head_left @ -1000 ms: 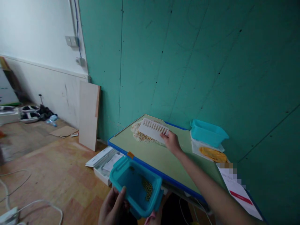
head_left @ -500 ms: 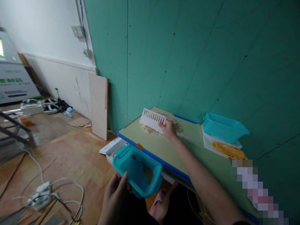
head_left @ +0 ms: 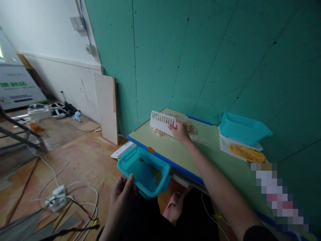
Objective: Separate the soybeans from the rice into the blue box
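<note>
My left hand (head_left: 122, 193) grips the near rim of a teal plastic container (head_left: 132, 159), held just off the table's blue front edge. Small round beans (head_left: 156, 176) lie at the right end inside it. Over the table (head_left: 170, 152), my right hand (head_left: 181, 133) is closed on the right end of a white slotted scraper (head_left: 160, 126), standing tilted with its slots upward. A pile of mixed grains or beans (head_left: 191, 128) spreads behind the scraper and to its right. Some pale grains (head_left: 159, 133) show along its lower edge, and the rest is hidden behind it.
At the table's right stands another teal container (head_left: 244, 129) on a white tray (head_left: 224, 144), beside a yellow cloth-like item (head_left: 247, 153). A green wall (head_left: 160, 67) borders the table's back. A power strip (head_left: 58, 198) with loose cables lies on the floor at left; a board (head_left: 106, 110) leans nearby.
The view has shifted slightly, so the table, container and hands sit a little higher in the picture. Both hands keep their holds; the scraper stays over the pile, now standing a little steeper.
</note>
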`<state>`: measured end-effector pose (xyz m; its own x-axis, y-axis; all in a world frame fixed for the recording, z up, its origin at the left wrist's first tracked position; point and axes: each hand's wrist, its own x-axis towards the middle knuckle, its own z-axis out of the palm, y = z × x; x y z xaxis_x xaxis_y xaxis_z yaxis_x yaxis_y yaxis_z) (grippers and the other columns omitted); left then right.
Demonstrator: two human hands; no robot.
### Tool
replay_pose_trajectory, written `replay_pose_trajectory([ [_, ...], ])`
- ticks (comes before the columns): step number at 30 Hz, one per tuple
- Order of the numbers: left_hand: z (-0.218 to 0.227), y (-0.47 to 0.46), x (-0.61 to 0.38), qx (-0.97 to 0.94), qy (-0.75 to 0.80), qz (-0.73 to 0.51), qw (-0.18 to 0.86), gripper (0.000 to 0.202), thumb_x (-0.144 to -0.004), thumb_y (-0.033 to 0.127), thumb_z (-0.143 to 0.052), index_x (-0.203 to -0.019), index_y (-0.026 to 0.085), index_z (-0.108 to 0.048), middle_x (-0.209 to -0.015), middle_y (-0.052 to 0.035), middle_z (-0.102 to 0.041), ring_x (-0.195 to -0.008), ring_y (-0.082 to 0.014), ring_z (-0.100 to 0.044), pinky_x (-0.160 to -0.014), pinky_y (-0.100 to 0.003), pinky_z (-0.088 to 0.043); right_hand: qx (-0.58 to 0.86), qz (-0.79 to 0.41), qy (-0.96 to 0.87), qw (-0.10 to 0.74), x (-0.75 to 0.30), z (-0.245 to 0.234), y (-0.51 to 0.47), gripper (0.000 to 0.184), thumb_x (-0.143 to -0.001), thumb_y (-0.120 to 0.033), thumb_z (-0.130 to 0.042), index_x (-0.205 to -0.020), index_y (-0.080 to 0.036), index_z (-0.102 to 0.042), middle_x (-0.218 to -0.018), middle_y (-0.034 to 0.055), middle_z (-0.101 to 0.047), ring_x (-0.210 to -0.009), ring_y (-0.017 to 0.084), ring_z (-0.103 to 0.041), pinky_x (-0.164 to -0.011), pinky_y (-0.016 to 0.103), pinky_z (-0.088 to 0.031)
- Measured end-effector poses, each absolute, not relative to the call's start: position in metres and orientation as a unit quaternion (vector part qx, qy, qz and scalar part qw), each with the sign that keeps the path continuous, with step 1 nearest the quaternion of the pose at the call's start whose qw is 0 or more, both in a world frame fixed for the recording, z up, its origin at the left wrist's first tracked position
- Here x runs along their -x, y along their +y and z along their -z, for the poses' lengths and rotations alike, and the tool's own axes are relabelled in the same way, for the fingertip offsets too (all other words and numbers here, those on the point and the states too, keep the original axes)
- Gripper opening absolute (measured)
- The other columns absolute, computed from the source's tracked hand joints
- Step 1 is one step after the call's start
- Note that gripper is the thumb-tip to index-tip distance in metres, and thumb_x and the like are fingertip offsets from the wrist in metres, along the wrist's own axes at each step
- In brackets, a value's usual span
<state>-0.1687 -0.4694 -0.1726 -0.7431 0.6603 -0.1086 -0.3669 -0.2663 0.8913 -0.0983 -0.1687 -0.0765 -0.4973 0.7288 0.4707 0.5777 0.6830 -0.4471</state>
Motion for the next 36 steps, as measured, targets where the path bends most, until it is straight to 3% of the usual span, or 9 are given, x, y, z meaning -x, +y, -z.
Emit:
replay_pose_trajectory([
  [21, 0.187, -0.472, 0.186, -0.163, 0.501, -0.785, 0.326, 0.024, -0.078, 0.039, -0.072, -0.084, 0.018, -0.062, -0.067, 0.0026, -0.06, -0.058, -0.0119, -0.055, -0.057, -0.023, -0.046, 0.329, -0.209, -0.846, 0.364, 0.098, 0.081, -0.169, 0.015, -0.077, -0.024, -0.065, -0.086, -0.016, -0.074, -0.084, 0.0086, -0.075, -0.073, 0.02, -0.067, -0.066, 0.025, -0.049],
  [36, 0.182, -0.472, 0.186, -0.162, 0.5, -0.78, 0.341, 0.026, -0.075, 0.041, -0.074, -0.076, 0.018, -0.062, -0.063, 0.0038, -0.057, -0.056, -0.0108, -0.052, -0.056, -0.023, -0.044, 0.341, -0.192, -0.846, 0.363, 0.1, 0.078, -0.174, 0.014, -0.074, -0.025, -0.067, -0.079, -0.014, -0.073, -0.076, 0.0086, -0.074, -0.068, 0.021, -0.067, -0.06, 0.025, -0.046],
])
